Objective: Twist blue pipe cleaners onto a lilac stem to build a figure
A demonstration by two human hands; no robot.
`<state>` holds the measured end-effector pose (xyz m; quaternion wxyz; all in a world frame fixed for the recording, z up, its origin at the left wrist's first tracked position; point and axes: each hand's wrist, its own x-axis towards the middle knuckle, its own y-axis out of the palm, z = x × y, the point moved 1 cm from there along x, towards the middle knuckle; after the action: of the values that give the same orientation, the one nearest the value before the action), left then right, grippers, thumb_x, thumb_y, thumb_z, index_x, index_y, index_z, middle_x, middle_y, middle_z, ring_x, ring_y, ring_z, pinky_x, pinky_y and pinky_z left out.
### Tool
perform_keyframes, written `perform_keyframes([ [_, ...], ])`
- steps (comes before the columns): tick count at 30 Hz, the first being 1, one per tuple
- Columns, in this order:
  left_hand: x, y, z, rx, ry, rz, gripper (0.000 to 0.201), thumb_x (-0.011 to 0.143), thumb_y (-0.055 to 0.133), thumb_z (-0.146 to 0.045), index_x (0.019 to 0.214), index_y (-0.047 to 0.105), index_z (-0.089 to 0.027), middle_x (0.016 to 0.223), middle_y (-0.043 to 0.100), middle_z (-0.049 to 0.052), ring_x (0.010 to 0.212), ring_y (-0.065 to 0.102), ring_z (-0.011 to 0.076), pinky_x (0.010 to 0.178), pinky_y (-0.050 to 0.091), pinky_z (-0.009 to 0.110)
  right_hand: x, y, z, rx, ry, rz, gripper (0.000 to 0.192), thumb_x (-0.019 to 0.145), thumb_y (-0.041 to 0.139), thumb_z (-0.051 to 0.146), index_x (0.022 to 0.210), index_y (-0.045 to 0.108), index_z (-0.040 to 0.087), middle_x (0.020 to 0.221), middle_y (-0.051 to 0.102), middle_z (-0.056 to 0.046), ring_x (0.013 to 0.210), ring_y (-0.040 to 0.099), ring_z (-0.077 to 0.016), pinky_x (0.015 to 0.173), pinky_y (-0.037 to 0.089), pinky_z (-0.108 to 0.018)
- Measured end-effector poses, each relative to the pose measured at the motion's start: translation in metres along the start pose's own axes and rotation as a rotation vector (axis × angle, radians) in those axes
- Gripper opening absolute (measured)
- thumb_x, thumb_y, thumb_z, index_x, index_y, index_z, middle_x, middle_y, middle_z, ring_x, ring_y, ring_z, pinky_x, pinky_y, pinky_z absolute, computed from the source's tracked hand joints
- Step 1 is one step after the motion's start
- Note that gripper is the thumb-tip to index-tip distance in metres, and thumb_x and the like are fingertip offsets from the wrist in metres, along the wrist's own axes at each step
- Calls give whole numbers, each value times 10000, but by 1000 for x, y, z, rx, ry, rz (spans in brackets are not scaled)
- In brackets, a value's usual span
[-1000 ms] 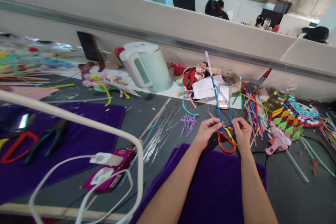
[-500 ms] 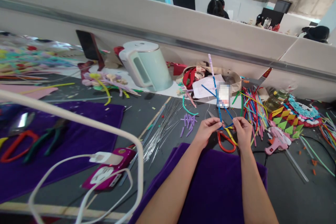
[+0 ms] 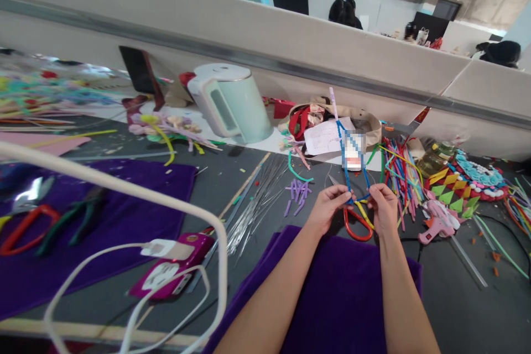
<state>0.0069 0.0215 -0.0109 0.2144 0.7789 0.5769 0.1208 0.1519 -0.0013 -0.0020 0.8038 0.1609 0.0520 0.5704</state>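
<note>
My left hand (image 3: 332, 207) pinches a blue pipe cleaner (image 3: 347, 172) whose upper part rises toward a pale purple tip (image 3: 332, 102). The fingertips of my right hand (image 3: 384, 208) are closed on another part of the blue pipe cleaner. Between the hands the blue lengths form a narrow frame, with one strand crossing slantwise near the top. Just beneath my fingers lie scissors with red-orange handles (image 3: 359, 239) and a yellow strip (image 3: 364, 215). Whether the blue lengths are one piece or several, I cannot tell.
Several cut purple pieces (image 3: 297, 192) and thin wires (image 3: 259, 204) lie left of my hands. A bundle of coloured pipe cleaners (image 3: 400, 177) and a pink glue gun (image 3: 440, 221) are on the right. Behind stands a kettle (image 3: 244, 102). A white cable (image 3: 222, 271) loops across the left foreground.
The loose slanting blue end has swung from the left of the upright strand to the right, now running down toward my right hand. Both hands stay nearly in place.
</note>
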Motion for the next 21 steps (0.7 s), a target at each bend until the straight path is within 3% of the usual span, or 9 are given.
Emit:
perform_keyframes([
  [4,0,2,-1,122,92,-70,249,654,744,-341,766,665,-133,715,672,36,662,618,141,599,537,247,-2,3,1,-187,-148,-32,263,756,619,358,933,647,165,752,602,-20,593,518,-111,473,415,-213],
  [8,-2,6,-1,220,172,-115,240,670,726,-351,758,667,-136,719,674,33,658,614,140,599,531,242,-6,6,3,-406,-317,-83,425,819,532,293,1230,491,193,809,608,-23,702,572,-129,576,468,-230],
  [13,-2,6,0,287,236,-187,229,678,706,-354,749,668,-140,710,668,32,638,606,149,602,520,255,-11,10,5,-714,-493,-29,287,841,480,251,1108,580,219,947,598,-61,821,574,-150,697,489,-265],
  [18,-4,9,1,455,315,-262,167,686,689,-318,724,683,-156,689,658,25,608,577,143,602,477,243,-11,12,3,-777,-447,13,360,827,514,264,1182,560,229,935,542,-65,761,556,-149,674,505,-272],
  [21,-5,10,2,514,372,-269,129,693,677,-298,719,691,-172,714,667,26,674,591,163,649,469,250,-10,13,1,-742,-423,36,274,821,525,265,1077,615,223,916,517,-57,766,548,-142,671,508,-266],
])
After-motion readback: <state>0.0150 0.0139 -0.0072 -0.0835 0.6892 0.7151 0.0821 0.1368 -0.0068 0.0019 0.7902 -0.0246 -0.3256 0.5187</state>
